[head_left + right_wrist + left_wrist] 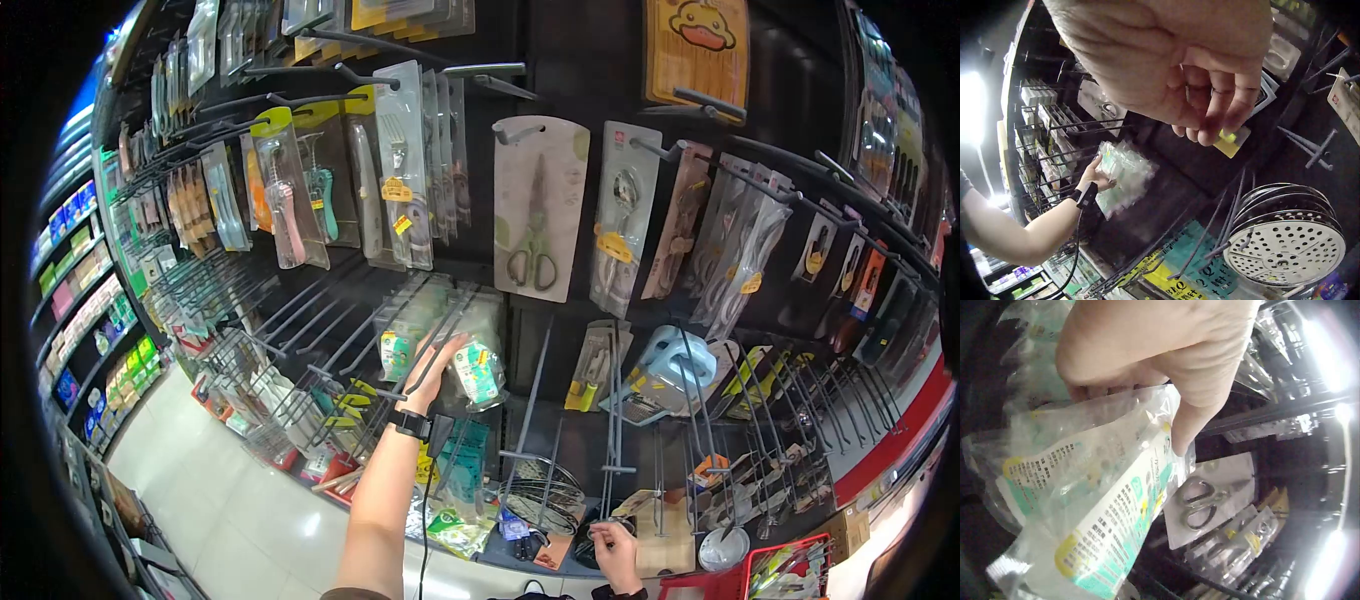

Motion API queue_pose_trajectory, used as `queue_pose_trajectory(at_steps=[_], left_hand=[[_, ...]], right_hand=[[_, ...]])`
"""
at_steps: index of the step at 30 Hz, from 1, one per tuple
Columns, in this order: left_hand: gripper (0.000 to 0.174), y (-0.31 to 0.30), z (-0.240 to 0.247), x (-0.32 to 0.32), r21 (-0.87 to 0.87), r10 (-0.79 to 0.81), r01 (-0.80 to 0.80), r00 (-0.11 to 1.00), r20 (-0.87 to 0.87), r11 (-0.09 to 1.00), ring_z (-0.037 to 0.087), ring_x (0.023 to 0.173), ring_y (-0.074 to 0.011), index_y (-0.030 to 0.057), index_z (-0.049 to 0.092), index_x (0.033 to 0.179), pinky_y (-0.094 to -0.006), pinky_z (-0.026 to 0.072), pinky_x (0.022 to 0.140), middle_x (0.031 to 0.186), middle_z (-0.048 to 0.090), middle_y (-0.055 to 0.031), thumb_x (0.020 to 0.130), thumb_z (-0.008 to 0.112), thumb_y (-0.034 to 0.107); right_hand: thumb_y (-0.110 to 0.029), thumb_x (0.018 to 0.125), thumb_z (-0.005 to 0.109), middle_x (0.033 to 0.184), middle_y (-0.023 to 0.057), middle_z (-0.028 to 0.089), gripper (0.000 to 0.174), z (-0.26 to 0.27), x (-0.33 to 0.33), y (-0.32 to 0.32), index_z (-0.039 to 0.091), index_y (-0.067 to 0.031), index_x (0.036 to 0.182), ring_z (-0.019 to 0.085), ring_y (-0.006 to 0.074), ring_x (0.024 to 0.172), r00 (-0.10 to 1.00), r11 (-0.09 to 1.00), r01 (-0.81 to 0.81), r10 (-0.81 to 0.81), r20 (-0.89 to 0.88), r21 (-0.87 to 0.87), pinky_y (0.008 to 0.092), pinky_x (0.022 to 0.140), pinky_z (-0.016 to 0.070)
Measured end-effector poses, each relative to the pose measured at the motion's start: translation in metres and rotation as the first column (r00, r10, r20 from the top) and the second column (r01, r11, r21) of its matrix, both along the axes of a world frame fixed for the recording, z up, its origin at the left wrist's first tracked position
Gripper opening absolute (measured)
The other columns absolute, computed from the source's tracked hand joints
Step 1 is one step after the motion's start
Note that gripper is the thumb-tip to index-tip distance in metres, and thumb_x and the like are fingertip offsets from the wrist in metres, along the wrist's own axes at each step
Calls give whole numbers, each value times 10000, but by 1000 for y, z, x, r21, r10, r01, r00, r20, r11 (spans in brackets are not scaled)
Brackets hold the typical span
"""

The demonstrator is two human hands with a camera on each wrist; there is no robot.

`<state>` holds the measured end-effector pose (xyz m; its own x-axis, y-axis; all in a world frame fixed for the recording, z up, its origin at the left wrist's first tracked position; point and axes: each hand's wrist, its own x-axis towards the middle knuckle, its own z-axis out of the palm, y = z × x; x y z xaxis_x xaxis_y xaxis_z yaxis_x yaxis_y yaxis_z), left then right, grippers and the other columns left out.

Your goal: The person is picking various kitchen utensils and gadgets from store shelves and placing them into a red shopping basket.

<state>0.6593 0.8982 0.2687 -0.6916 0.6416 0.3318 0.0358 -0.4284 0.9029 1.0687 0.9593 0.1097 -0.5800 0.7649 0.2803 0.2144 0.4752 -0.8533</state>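
Observation:
The left hand (432, 372) is at a group of clear plastic packets with green and white labels on the lower rack. In the left wrist view its thumb and fingers (1182, 434) pinch the top edge of a packet (1116, 512), with more packets behind it. In the right wrist view the same packets (1124, 175) hang beside that hand (1099, 178). The right hand (614, 552) is low at the front, away from the packets; its fingers (1210, 119) hang loosely curled with nothing in them.
Bare metal hooks (545, 400) jut out around the packets. Above hang green-handled scissors (540, 225) on a card and packaged utensils. Perforated metal discs (1285, 253) hang near the right hand. A blue item (675, 365) is at the right, a red basket (790, 570) at the lower right.

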Motion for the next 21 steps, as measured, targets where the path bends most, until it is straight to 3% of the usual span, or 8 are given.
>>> queue_pose_trajectory(at_steps=[3,10,12,14,16,18,19,21], left_hand=[[330,4,-1,4,163,-78,48,980,183,986,528,1018,-138,32,567,1113,-280,388,882,1087,598,-37,813,657,135],[318,-31,-11,31,236,7,-57,978,210,970,530,1026,-143,9,543,1149,-271,394,892,1118,580,-47,851,610,99],[267,-51,-8,47,194,97,-150,962,256,969,550,977,-139,8,571,1089,-276,414,856,1047,603,-41,837,617,81],[252,-75,-15,47,179,92,-126,978,185,976,556,937,-128,15,579,1063,-267,418,832,998,614,-43,821,625,66],[217,-103,-12,56,165,136,-165,976,171,972,559,901,-118,22,586,1034,-254,417,812,972,620,-42,824,613,68],[189,-114,-7,62,137,5,-31,982,191,990,559,896,-116,23,584,1016,-259,421,809,968,619,-43,845,594,101],[186,-123,-3,71,146,38,-65,983,181,987,561,882,-118,16,571,1016,-264,426,808,958,616,-47,866,569,125],[191,-127,13,86,172,19,-43,990,140,984,560,883,-121,12,564,1022,-264,427,805,969,613,-54,874,558,133]], right_hand=[[59,774,578,792,106,631,103,1,-1,0,629,21,855,648,155,702,999,999,-33,33,-12,3,240,614,499],[35,780,576,804,126,625,126,16,-11,1,633,12,890,634,194,677,983,983,-184,184,26,9,267,609,499],[18,793,578,821,134,619,126,27,-18,-3,624,16,910,634,213,674,968,969,-248,248,34,12,289,620,510],[7,805,575,864,141,616,168,41,-25,-10,613,17,969,637,207,711,927,910,-364,375,22,-201,296,636,519],[-15,815,579,905,133,616,194,37,-35,-15,607,8,1006,635,200,742,883,872,-455,467,30,-178,296,644,521],[-46,823,584,921,121,623,193,39,-43,-17,607,0,1009,634,207,772,824,816,-551,565,43,-175,294,659,520],[-79,831,586,934,115,626,196,44,-53,-20,607,-9,1013,633,224,780,751,755,-621,650,116,-213,293,676,517],[-88,832,588,927,114,628,196,60,-64,-27,608,-9,1011,632,230,772,730,733,-654,677,98,-187,291,676,515]])
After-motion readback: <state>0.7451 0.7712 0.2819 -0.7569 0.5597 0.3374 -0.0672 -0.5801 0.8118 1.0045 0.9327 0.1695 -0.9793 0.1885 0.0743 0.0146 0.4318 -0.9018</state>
